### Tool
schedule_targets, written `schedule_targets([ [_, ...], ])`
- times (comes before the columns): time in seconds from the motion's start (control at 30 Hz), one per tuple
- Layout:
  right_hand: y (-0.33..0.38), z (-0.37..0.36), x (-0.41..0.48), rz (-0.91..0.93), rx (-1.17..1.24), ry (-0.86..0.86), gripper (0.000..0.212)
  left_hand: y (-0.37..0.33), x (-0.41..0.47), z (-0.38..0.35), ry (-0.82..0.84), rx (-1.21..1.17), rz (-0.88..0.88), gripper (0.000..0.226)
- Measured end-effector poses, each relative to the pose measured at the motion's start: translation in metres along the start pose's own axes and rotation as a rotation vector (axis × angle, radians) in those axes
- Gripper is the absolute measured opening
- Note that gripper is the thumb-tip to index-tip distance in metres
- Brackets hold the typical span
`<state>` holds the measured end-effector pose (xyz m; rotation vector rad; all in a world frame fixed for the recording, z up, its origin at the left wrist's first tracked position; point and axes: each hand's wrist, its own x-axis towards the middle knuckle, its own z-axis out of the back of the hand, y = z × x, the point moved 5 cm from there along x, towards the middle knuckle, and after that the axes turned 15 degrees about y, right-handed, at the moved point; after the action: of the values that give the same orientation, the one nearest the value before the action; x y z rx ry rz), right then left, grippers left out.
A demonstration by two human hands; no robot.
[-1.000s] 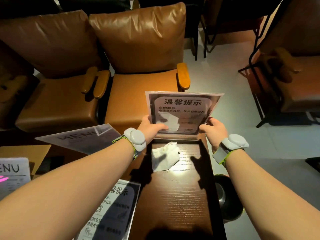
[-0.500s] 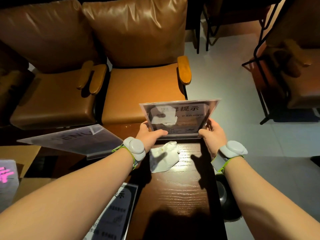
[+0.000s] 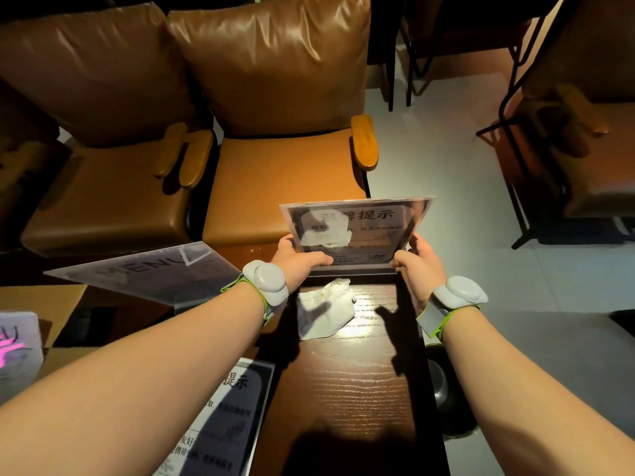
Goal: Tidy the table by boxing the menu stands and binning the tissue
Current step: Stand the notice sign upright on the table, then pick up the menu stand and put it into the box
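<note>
I hold a clear acrylic notice stand (image 3: 357, 231) with Chinese print at the far end of the dark wooden table (image 3: 357, 383). My left hand (image 3: 295, 257) grips its lower left edge and my right hand (image 3: 417, 266) grips its lower right edge. The stand leans back, away from me. A crumpled white tissue (image 3: 324, 309) lies on the table just below it. A tilted "MENU" acrylic stand (image 3: 147, 273) sits to the left. Another notice stand (image 3: 223, 417) lies under my left forearm.
A cardboard box (image 3: 41, 297) stands at the left, with a pink-lettered sign (image 3: 17, 348) beside it. Two tan leather armchairs (image 3: 275, 159) face the table's far end. A dark round bin (image 3: 446, 389) sits on the floor to the right of the table.
The notice stand has tipped backward from upright and lifted slightly in both hands. The camera has dipped and moved a little closer.
</note>
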<state>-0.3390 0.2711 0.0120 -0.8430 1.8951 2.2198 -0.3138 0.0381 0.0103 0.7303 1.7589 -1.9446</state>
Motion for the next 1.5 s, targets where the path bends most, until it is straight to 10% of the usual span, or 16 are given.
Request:
schedule_targets([
  [0.5, -0.008, -0.010, -0.026, -0.036, 0.174, -0.122, 0.018, 0.006, -0.032, 0.006, -0.034, 0.169, 0.054, 0.099],
  [0.6, -0.021, -0.019, -0.040, -0.080, 0.253, -0.188, 0.062, 0.012, -0.049, 0.003, -0.021, 0.131, 0.062, 0.061],
  [0.77, -0.044, -0.053, -0.073, -0.182, 0.405, -0.169, 0.054, 0.038, -0.089, -0.001, 0.062, 0.105, 0.116, 0.009],
  [1.03, -0.073, -0.118, -0.138, -0.283, 0.443, -0.084, 0.007, 0.094, -0.159, 0.022, 0.033, -0.096, 0.149, 0.016],
  [1.5, -0.033, -0.236, -0.190, -0.280, 0.265, 0.040, 0.012, 0.157, -0.269, 0.131, -0.177, -0.368, 0.075, 0.007],
])
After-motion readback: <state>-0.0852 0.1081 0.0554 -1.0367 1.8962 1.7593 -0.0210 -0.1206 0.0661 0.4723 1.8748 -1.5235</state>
